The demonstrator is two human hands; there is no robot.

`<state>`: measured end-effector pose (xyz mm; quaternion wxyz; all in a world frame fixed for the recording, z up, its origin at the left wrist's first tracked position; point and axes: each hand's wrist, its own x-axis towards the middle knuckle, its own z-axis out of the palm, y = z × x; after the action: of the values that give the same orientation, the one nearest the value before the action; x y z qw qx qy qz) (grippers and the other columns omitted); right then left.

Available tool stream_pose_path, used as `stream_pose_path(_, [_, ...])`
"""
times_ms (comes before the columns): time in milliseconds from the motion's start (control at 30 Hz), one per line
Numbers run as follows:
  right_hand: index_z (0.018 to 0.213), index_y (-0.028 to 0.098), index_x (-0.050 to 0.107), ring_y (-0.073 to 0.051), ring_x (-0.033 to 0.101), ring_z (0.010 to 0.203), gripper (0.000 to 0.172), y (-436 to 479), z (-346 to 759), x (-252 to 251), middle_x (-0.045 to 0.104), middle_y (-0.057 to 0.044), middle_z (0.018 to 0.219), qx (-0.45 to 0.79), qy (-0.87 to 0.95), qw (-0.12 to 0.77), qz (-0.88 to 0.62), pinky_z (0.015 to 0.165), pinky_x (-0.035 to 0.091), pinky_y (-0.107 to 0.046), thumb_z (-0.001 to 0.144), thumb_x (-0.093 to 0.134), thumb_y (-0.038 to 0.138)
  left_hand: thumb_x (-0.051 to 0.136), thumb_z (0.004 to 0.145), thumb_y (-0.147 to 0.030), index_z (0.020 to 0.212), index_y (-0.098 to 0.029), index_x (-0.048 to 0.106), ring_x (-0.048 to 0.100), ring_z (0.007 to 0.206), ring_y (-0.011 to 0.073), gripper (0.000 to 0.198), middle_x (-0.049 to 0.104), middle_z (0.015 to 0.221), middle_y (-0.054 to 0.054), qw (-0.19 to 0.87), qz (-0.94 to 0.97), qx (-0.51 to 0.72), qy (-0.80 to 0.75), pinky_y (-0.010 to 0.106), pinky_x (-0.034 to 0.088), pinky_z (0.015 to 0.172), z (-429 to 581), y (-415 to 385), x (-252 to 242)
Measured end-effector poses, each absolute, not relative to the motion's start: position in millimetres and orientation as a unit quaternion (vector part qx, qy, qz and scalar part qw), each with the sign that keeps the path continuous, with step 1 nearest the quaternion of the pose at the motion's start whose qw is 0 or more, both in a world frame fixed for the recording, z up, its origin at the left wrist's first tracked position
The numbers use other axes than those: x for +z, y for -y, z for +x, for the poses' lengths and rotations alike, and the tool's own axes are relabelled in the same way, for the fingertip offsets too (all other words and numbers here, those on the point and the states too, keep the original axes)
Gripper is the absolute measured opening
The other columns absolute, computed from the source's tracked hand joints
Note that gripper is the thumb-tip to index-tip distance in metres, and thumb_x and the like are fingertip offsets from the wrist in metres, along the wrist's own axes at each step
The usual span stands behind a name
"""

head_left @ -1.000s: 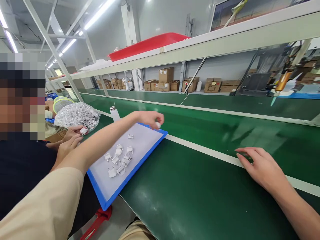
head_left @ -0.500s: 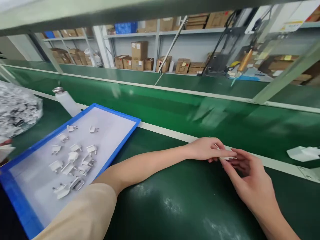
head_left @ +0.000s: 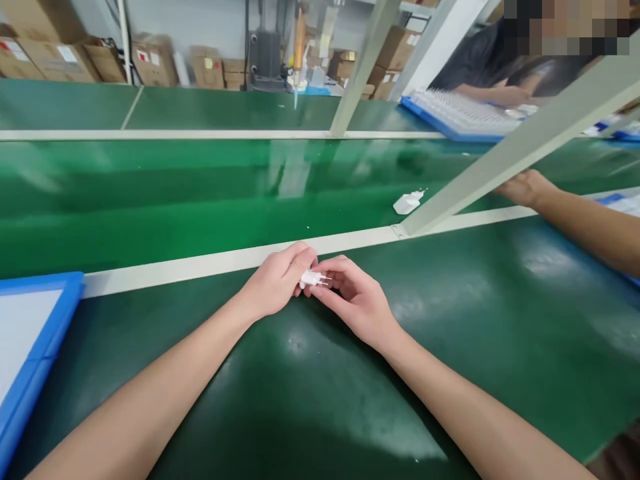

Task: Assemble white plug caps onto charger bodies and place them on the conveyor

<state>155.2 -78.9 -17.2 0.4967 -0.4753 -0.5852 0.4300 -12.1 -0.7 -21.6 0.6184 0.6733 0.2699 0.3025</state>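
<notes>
My left hand (head_left: pixel 277 283) and my right hand (head_left: pixel 357 300) meet over the dark green table mat (head_left: pixel 310 393), just in front of the white strip (head_left: pixel 200 263) that edges the conveyor belt. Between their fingertips is a small white plug piece (head_left: pixel 311 279) with two metal pins pointing right. My left fingers pinch its white body. My right fingers touch it from below and from the right, by the pins.
The corner of a blue tray (head_left: pixel 35 333) shows at the left edge. A white plug part (head_left: pixel 407 202) lies on the green belt (head_left: pixel 200 193). A slanted frame post (head_left: pixel 500 153) crosses at the right. Another person's forearm (head_left: pixel 575 217) reaches in there, and a blue tray (head_left: pixel 460 113) lies beyond.
My view has swung right, so the blue tray with its loose plug parts has slid almost out of sight. My left hand carried a plug piece from the tray to my right hand.
</notes>
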Motion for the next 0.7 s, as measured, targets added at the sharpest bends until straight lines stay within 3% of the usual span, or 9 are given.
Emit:
stream_pose_path(67, [0.108, 0.026, 0.071, -0.019, 0.072, 0.085, 0.019, 80.0, 154.2, -16.0, 0.068, -0.004, 0.101, 0.422, 0.595, 0.49, -0.477, 0.08, 0.059, -0.038, 0.09, 0.075, 0.03, 0.034, 0.104, -0.061, 0.09, -0.018, 0.053, 0.052, 0.053, 0.0085, 0.049, 0.058, 0.059, -0.003, 0.615, 0.683, 0.289, -0.269, 0.019, 0.039, 0.052, -13.2, 2.0, -21.7])
stream_pose_path(167, [0.096, 0.023, 0.072, -0.014, 0.066, 0.066, 0.013, 80.5, 152.4, -15.3, 0.069, -0.001, 0.084, 0.433, 0.557, 0.515, -0.487, 0.064, 0.055, -0.032, 0.089, 0.076, 0.034, 0.024, 0.101, -0.072, 0.093, -0.018, 0.052, 0.053, 0.05, 0.0101, 0.062, 0.062, 0.06, -0.001, 0.636, 0.684, 0.27, -0.234, 0.022, 0.04, 0.05, -14.2, 3.0, -24.0])
stream_pose_path(267, [0.09, 0.022, 0.069, -0.012, 0.06, 0.057, 0.018, 82.8, 149.8, -16.7, 0.067, 0.002, 0.07, 0.45, 0.498, 0.543, -0.504, 0.056, 0.05, -0.028, 0.089, 0.076, 0.038, 0.04, 0.09, -0.082, 0.101, -0.019, 0.05, 0.062, 0.063, 0.0126, 0.065, 0.07, 0.075, 0.003, 0.664, 0.681, 0.265, -0.159, 0.023, 0.046, 0.057, -14.1, 3.5, -25.3])
stream_pose_path(333, [0.092, 0.022, 0.066, -0.011, 0.06, 0.055, 0.022, 85.1, 148.2, -18.6, 0.067, 0.003, 0.07, 0.465, 0.461, 0.561, -0.506, 0.055, 0.05, -0.028, 0.088, 0.076, 0.041, 0.061, 0.085, -0.075, 0.105, -0.021, 0.047, 0.068, 0.075, 0.0151, 0.059, 0.072, 0.082, 0.002, 0.674, 0.676, 0.253, -0.159, 0.025, 0.05, 0.066, -13.5, 4.2, -24.2])
stream_pose_path(400, [0.097, 0.023, 0.062, -0.012, 0.06, 0.054, 0.027, 87.2, 147.3, -20.4, 0.067, 0.004, 0.07, 0.479, 0.432, 0.581, -0.497, 0.054, 0.049, -0.027, 0.088, 0.077, 0.043, 0.069, 0.087, -0.063, 0.105, -0.021, 0.048, 0.069, 0.077, 0.0158, 0.05, 0.072, 0.08, 0.001, 0.666, 0.677, 0.237, -0.205, 0.025, 0.05, 0.067, -12.8, 5.1, -21.9])
stream_pose_path(500, [0.106, 0.025, 0.058, -0.012, 0.06, 0.054, 0.031, 89.2, 147.0, -20.7, 0.065, 0.006, 0.065, 0.493, 0.426, 0.591, -0.475, 0.052, 0.047, -0.026, 0.089, 0.076, 0.043, 0.064, 0.093, -0.057, 0.097, -0.02, 0.055, 0.064, 0.069, 0.0134, 0.039, 0.069, 0.074, 0.0, 0.644, 0.69, 0.223, -0.244, 0.023, 0.046, 0.059, -12.8, 5.5, -19.7])
stream_pose_path(700, [0.111, 0.023, 0.065, -0.013, 0.064, 0.065, 0.031, 90.3, 146.1, -17.0, 0.07, 0.003, 0.075, 0.484, 0.461, 0.578, -0.469, 0.062, 0.051, -0.028, 0.087, 0.078, 0.038, 0.053, 0.098, -0.059, 0.087, -0.017, 0.059, 0.058, 0.063, 0.0098, 0.044, 0.067, 0.075, 0.001, 0.632, 0.703, 0.24, -0.221, 0.022, 0.045, 0.057, -14.3, 2.8, -22.4])
